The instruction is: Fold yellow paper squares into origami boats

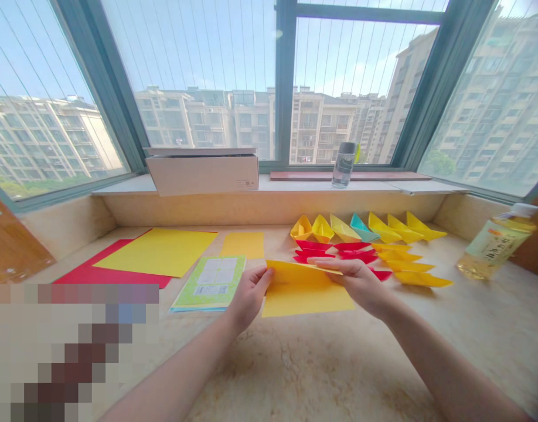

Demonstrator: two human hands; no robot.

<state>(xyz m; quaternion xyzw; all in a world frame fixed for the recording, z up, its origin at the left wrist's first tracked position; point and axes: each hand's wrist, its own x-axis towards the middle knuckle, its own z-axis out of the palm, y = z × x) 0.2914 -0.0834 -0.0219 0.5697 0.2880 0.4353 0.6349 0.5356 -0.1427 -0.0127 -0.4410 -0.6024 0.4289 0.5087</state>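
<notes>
- Far left, a big red paper sheet (pixel 87 274) is lying under a bright yellow paper sheet (pixel 155 252), both flat on the beige marble counter (pixel 269 363), apparently kept handy as stock.
- Next along, a green printed paper pack (pixel 210 283) is sitting just beside the left hand (pixel 248 299), which is pinching the left end of a folded yellow paper sheet (pixel 306 299), nearly closed on it.
- The right hand (pixel 354 284) is clamping the sheet's top edge, fingers running along it, so the paper's staying taut between both hands, low over the counter.
- Off right, rows of yellow, red and teal paper boats (pixel 343 228) are sitting sorted by colour, clear of the hands, beside a yellow-labelled plastic oil bottle (pixel 497 243).
</notes>
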